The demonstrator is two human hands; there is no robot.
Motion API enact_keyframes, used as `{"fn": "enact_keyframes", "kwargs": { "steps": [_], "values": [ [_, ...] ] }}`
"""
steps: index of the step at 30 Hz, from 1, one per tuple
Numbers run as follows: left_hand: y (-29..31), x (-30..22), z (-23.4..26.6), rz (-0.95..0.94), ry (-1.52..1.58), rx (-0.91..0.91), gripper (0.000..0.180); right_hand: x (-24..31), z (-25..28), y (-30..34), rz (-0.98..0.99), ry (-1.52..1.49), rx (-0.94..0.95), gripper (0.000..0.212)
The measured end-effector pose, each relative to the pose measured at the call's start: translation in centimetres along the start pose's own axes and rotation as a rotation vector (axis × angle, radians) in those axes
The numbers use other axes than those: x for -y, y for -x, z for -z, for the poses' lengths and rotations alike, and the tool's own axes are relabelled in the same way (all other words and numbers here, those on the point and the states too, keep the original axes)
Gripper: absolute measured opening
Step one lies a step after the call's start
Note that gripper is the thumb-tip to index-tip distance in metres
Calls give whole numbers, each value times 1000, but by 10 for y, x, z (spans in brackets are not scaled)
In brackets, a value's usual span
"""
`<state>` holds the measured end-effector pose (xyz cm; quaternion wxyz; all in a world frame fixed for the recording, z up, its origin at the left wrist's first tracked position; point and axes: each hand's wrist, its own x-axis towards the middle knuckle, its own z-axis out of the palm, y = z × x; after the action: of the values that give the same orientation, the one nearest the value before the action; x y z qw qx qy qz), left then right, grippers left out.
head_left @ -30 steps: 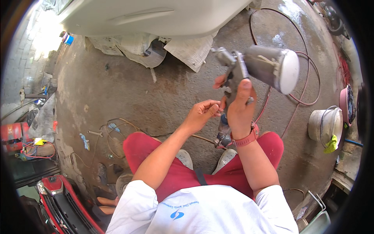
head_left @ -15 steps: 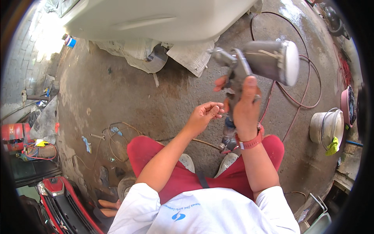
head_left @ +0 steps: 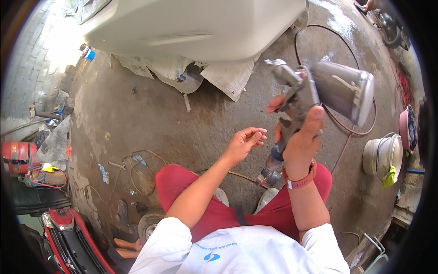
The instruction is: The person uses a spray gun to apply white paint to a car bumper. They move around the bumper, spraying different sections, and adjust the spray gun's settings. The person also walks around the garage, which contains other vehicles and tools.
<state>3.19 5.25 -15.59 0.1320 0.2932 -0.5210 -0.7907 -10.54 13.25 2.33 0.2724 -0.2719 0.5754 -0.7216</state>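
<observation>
My right hand (head_left: 303, 148) is wrapped round the grip of a metal spray gun (head_left: 299, 102), its fingers showing by the trigger. The gun is tilted, nozzle towards the upper left, and its grey cylindrical cup (head_left: 340, 89) sticks out to the right. Below the grip hangs a blue-and-metal fitting (head_left: 271, 166). To the left of the gun, apart from it, my left hand (head_left: 246, 142) is loosely curled, and nothing shows between its fingers. Beyond both hands stands a pale, smooth vehicle body panel (head_left: 191, 27).
Masking paper (head_left: 228, 77) hangs below the panel. A reddish hose (head_left: 335, 114) loops over the floor on the right, near a whitish bucket (head_left: 376, 155) with a yellow cloth. At left lie a thin coiled hose (head_left: 137, 173), a red cylinder (head_left: 18, 150) and a red-and-black bumper (head_left: 77, 242).
My right hand has moved the spray gun to the right and slightly nearer to me. My left hand has shifted slightly right and nearer, still holding nothing visible. The view has moved slightly.
</observation>
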Motion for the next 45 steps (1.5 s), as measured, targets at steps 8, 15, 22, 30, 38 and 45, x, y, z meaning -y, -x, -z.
{"fn": "enact_keyframes", "kwargs": {
  "steps": [8, 15, 22, 30, 38, 45],
  "values": [
    [-7, 2, -5, -219, -205, -46, 37, 39, -39, -2, -4, -91, 282, 84],
    [-20, -10, -12, -66, 31, 65, 40, 74, -8, -23, 70, -59, -147, 79],
    [-24, -16, -6, -49, -6, 38, 42, 103, -18, -34, 136, -46, -217, 78],
    [-32, -3, -5, -172, 42, 6, 35, 120, -91, -25, 24, 61, 174, 77],
    [-25, -13, 0, -140, 20, 29, 33, 138, -111, -57, 57, -89, 212, 67],
    [-30, -20, 3, -104, 36, 40, 41, 154, -48, -79, 213, -67, -60, 72]
  ]
}}
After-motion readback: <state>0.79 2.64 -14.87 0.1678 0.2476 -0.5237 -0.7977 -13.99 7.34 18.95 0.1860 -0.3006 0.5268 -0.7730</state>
